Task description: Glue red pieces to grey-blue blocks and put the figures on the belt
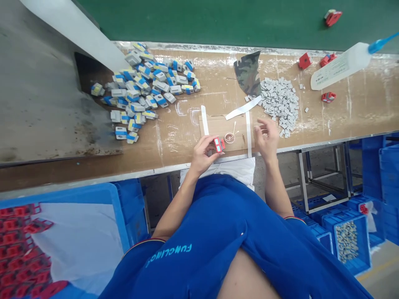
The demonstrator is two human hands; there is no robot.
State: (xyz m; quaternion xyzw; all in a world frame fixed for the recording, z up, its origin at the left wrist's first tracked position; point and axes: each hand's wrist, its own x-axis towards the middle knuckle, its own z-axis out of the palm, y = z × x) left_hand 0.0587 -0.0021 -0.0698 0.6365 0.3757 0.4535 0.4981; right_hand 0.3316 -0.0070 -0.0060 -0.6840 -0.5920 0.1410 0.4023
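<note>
My left hand (203, 154) grips a small red toy vehicle part (219, 144) with white windows and a grey edge, between thumb and fingers. It is held over a cardboard pad (215, 123) taped to the bench. Just right of the part stands a small round cup (230, 138) with thin swab-like sticks (235, 127) in it. My right hand (267, 136) hovers at the pad's right side with loosely bent fingers and a gap between thumb and forefinger; nothing shows in it. Close beside it lies a heap of small flat grey pieces (279, 101).
Grey, blue and yellow toy parts (146, 87) are piled at left. Further right lie a squeeze bottle (341, 68) and loose red parts (304, 61). A camouflage cloth scrap (248, 74) sits behind the pad. A blue bin (116, 199) holds red parts below left; metal stool legs (302, 182) stand below right.
</note>
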